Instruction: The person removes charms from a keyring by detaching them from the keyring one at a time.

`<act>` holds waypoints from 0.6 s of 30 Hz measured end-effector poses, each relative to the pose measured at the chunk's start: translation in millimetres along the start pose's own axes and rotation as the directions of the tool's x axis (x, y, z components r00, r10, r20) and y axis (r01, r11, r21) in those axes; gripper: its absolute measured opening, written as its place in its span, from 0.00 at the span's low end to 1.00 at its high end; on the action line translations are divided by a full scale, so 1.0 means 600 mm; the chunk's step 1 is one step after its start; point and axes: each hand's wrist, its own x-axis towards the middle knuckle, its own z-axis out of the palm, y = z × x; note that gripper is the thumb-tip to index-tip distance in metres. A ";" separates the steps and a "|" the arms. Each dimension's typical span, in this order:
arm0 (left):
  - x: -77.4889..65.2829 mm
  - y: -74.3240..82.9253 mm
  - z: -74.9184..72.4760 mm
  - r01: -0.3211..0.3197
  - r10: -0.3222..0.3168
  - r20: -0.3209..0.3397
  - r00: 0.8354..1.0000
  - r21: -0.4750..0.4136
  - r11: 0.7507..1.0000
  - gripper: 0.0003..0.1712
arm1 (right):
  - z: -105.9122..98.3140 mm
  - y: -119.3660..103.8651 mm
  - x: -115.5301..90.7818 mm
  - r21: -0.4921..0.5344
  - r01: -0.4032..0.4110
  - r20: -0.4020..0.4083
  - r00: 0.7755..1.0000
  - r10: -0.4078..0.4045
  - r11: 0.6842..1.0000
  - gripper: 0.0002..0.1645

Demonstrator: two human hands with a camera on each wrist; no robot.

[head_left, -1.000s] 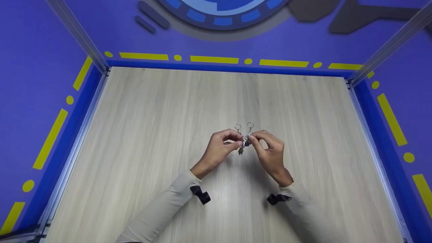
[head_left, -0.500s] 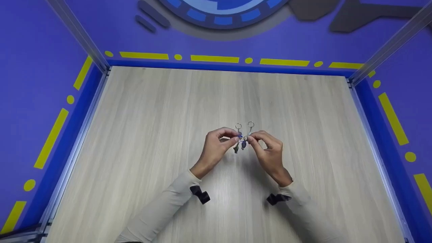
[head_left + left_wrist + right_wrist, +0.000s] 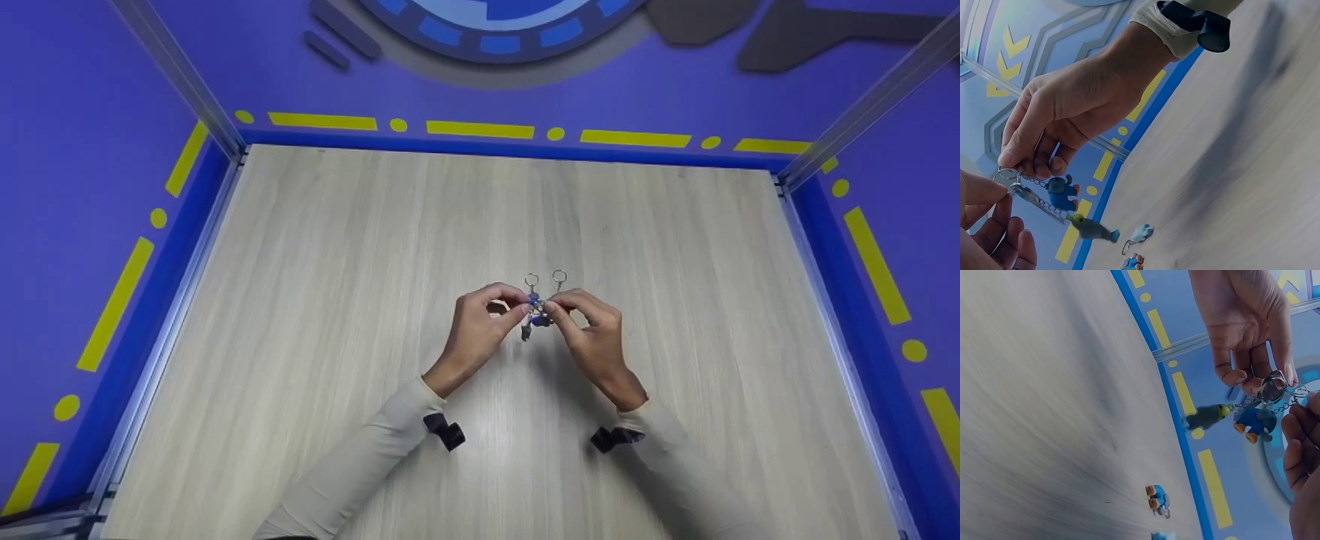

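Both hands meet above the middle of the table in the head view. My left hand [image 3: 480, 326] pinches a metal key ring [image 3: 1008, 176] between thumb and forefinger. My right hand [image 3: 596, 334] pinches the ring or chain from the other side. A blue elephant-like figure [image 3: 1253, 423] hangs on a short chain, beside a dark grey-green figure [image 3: 1207, 417] with a yellow-green end. A flat metal piece [image 3: 1036, 199] dangles at the ring in the left wrist view. Fingertips hide where the rings touch, so I cannot tell whether they are linked.
Two more keychains lie on the table, their rings [image 3: 531, 280] just beyond the hands. One has a pale blue figure [image 3: 1141, 233], the other a blue one with orange feet [image 3: 1157, 498]. Blue walls [image 3: 480, 97] border the wooden tabletop [image 3: 337, 262].
The hanging figures have swung and spread apart below the fingers, the blue one now showing more clearly. My left hand has drawn slightly left, and my right hand shifted slightly left too.
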 end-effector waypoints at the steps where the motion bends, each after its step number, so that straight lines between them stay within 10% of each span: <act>1: -0.001 -0.002 -0.001 -0.008 0.008 -0.001 1.000 0.008 1.000 0.03 | 0.001 0.002 0.000 0.005 -0.005 0.006 1.000 0.005 1.000 0.13; 18: -0.014 -0.026 -0.046 -0.007 0.014 -0.074 0.997 0.082 0.997 0.02 | 0.048 0.077 -0.005 -0.013 -0.109 0.227 0.968 0.109 0.994 0.05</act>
